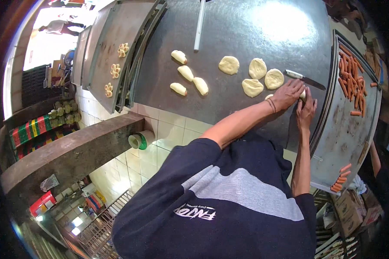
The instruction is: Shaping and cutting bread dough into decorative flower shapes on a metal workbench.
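My left hand [288,93] and my right hand [306,108] meet on the steel table [173,26], both closed round a pale dough piece [302,95] that their fingers largely hide. Just above them lies a knife [305,79] with a white handle. To their left are several flattened dough rounds [257,69], one partly hidden by my left arm. Farther left sit several rolled dough pieces [186,73] with orange-brown filling showing at some ends.
A tray [341,142] of sausages [351,77] stands right of me. Stacked trays [106,60], the top one holding flower-shaped dough, stand left. A white rod [199,26] lies at the back. A person [56,26] is far left; another's arm [374,159] shows far right.
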Demonstrator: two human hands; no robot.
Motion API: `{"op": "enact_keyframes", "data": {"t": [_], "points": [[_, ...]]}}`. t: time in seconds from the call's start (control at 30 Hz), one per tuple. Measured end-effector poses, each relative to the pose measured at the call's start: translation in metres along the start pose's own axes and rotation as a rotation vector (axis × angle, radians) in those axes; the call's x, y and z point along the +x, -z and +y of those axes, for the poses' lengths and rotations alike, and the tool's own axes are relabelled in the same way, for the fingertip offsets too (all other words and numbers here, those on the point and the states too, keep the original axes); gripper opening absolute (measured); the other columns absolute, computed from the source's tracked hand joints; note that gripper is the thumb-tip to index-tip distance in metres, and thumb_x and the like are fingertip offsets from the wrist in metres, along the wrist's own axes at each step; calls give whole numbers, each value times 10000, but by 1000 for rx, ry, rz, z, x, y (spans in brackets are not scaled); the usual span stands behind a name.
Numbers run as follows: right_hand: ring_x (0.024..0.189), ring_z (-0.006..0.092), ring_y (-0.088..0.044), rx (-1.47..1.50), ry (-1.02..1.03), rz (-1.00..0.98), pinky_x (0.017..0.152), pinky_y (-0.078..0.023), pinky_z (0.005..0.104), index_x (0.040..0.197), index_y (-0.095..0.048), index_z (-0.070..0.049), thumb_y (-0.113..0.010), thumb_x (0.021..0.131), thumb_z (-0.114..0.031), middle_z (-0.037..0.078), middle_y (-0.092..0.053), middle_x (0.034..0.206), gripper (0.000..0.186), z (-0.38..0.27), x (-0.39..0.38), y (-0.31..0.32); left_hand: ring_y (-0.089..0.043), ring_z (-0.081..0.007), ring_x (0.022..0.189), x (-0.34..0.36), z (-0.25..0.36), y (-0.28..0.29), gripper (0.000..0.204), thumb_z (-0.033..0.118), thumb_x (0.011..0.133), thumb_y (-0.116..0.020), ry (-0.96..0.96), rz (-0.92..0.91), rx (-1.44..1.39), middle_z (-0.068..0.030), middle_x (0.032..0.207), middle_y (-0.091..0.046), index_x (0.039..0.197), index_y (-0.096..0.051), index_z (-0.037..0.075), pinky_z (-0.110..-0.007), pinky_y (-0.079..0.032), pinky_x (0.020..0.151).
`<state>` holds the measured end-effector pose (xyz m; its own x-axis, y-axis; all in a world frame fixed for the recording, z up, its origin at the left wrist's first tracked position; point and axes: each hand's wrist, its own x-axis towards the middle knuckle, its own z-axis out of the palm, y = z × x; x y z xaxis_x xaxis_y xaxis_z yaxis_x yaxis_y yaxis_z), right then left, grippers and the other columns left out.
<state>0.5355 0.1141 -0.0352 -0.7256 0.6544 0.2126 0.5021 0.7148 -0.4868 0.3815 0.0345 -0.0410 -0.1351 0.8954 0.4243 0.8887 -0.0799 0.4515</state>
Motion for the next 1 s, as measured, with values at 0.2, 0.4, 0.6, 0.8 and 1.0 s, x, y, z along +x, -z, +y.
{"op": "enact_keyframes", "data": {"t": [0.2, 0.4, 0.6, 0.8, 1.0], "points": [[1425, 313, -535, 2, -16, -210, 1207, -365, 519, 1575, -470, -144, -640, 971, -45, 127, -554, 1543, 636, 13, 3, 13, -610, -355, 1162, 5, -9, -7, 337, 123, 880, -642, 86, -205, -74, -172, 1190, -655, 1197, -666, 12, -445, -495, 973], [1390, 258, -566, 428, -247, -183, 1098, -490, 429, 1551, -504, -132, -737, 892, 6, 85, -546, 1565, 712, -33, -21, 59, -654, -407, 983, -48, -12, 54, 236, 60, 845, -659, 144, -243, -454, -210, 956, -665, 1072, -697, 12, -494, -520, 860], [1404, 261, -544, 550, -98, -444, 1074, -489, 421, 1521, -534, -128, -747, 864, 17, 90, -570, 1532, 706, -102, -35, 72, -698, -429, 981, -113, 21, 107, 301, 13, 830, -680, 299, -148, -617, -237, 1040, -718, 1131, -689, 0, -475, -548, 826], [1230, 255, -673, 641, -228, -479, 1059, -523, 378, 1501, -536, -25, -662, 936, 34, 154, -690, 1353, 582, -103, -43, 66, -721, -299, 1091, -92, 33, 136, 517, 100, 957, -712, 500, -151, -923, -169, 1252, -704, 1427, -507, 40, -393, -589, 897], [1195, 264, -688, 438, -347, 34, 1018, -545, 385, 1466, -584, -47, -708, 954, -28, 172, -689, 1353, 528, -96, -36, 91, -700, -249, 1141, -135, -20, 213, 425, 203, 1006, -687, 807, 149, -588, -158, 1306, -701, 1378, -621, 9, -361, -571, 974]]}}
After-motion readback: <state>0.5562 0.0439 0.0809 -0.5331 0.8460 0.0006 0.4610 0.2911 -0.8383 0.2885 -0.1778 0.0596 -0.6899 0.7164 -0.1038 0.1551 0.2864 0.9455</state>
